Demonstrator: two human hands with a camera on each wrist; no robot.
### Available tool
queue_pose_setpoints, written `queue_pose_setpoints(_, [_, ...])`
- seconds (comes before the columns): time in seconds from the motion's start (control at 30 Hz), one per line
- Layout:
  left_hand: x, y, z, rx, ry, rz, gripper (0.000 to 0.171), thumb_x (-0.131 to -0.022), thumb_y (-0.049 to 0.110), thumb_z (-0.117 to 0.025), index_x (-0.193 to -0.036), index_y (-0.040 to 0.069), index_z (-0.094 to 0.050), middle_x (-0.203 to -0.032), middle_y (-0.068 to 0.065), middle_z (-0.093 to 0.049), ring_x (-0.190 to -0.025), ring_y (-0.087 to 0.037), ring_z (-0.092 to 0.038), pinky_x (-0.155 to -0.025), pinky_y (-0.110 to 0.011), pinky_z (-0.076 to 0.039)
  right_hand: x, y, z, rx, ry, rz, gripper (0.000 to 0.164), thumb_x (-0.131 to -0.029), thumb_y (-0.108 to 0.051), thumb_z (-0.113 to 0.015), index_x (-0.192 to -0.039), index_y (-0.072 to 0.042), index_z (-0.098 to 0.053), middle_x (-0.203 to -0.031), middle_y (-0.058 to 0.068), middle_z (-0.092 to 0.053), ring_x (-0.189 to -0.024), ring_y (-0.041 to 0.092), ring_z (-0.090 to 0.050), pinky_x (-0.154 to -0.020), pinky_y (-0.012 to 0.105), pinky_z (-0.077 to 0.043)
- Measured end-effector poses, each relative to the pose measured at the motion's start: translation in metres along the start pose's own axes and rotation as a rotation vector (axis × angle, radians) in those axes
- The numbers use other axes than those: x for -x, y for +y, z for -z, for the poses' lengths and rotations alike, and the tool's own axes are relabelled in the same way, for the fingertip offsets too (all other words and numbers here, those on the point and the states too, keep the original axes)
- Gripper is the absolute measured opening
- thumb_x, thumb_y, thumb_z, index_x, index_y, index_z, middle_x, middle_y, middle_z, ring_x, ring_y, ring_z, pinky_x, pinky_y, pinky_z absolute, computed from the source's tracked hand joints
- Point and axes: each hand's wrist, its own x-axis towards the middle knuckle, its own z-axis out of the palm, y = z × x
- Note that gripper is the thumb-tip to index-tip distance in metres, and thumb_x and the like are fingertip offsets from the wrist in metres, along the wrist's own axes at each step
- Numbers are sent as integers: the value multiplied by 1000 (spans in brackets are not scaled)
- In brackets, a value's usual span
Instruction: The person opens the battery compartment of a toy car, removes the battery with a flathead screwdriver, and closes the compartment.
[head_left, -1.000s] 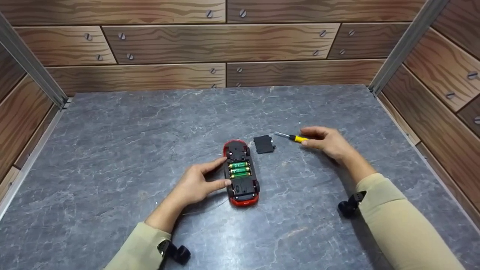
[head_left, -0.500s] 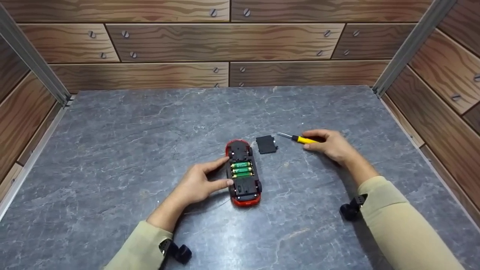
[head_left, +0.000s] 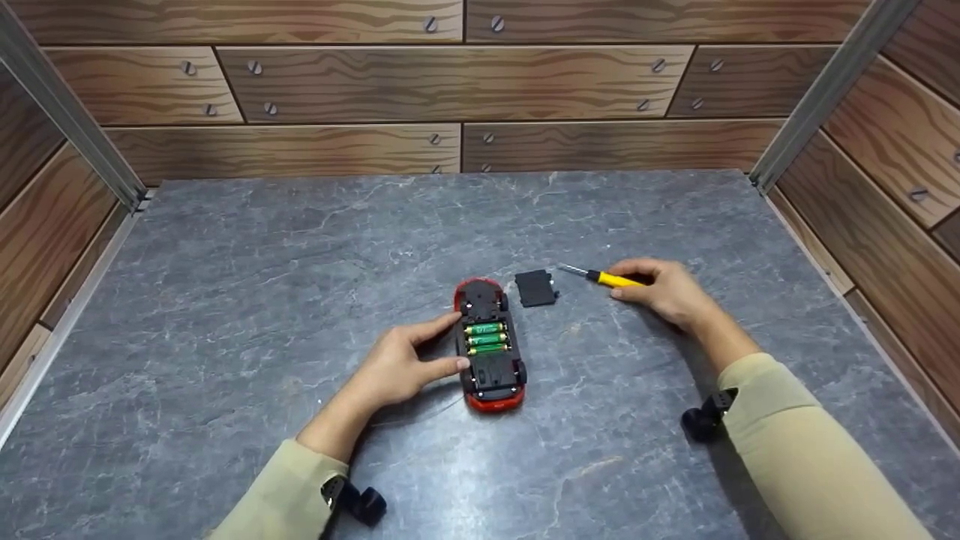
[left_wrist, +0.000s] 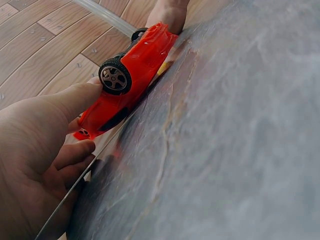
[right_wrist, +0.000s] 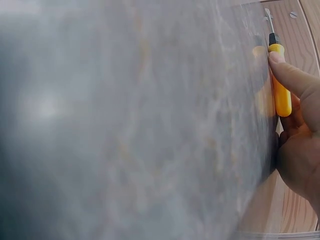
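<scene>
A red toy car (head_left: pixel 491 375) lies upside down on the grey marbled table, its black underside facing up. Several green batteries (head_left: pixel 487 339) fill its uncovered compartment. My left hand (head_left: pixel 397 367) rests against the car's left side, thumb at the wheel (left_wrist: pixel 115 76) in the left wrist view. A black battery cover (head_left: pixel 535 289) sits right of the car. Beyond it, a yellow-handled screwdriver (head_left: pixel 619 280) lies with its tip toward the cover. My right hand (head_left: pixel 667 292) has thumb and forefinger loosely on either side of the handle, which shows between them.
The table (head_left: pixel 300 247) is bounded by wood-patterned panels (head_left: pixel 450 82) at the back and sides. Metal posts stand at the rear corners. A dark wrist camera (head_left: pixel 364 504) hangs under the left sleeve, and another wrist camera (head_left: pixel 705 421) under the right.
My right thumb has moved off the top of the screwdriver handle, uncovering more of the yellow. The head view has shifted slightly. Car, cover and left hand keep their places.
</scene>
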Motion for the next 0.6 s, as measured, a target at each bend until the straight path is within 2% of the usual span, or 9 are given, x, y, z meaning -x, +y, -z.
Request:
queue_pose_setpoints(0.37, [0, 0, 0, -2, -2, -4, 73, -87, 37, -89, -152, 22, -60, -150, -11, -60, -143, -31, -53, -123, -48, -35, 0, 0, -2, 11, 27, 19, 33, -95, -18, -82, -125, -3, -77, -135, 18, -70, -131, 35, -59, -117, 47, -39])
queue_pose_setpoints(0.47, [0, 0, 0, -2, -4, -7, 73, -87, 37, -89, -152, 22, -60, -150, -11, -60, -142, -30, -53, -123, -48, -36, 1, 0, -2, 2, 32, 9, 35, -96, -20, -82, -126, -4, -77, -134, 17, -71, -128, 30, -60, -113, 38, -41])
queue_pose_setpoints(0.6, [0, 0, -1, 3, 2, -11, 72, -88, 36, -89, -152, 21, -61, -150, -11, -60, -142, -30, -54, -123, -48, -36, 3, 1, -2, -26, 48, -7, 37, -96, -21, -82, -128, -5, -76, -130, 16, -73, -117, 20, -62, -101, 22, -44])
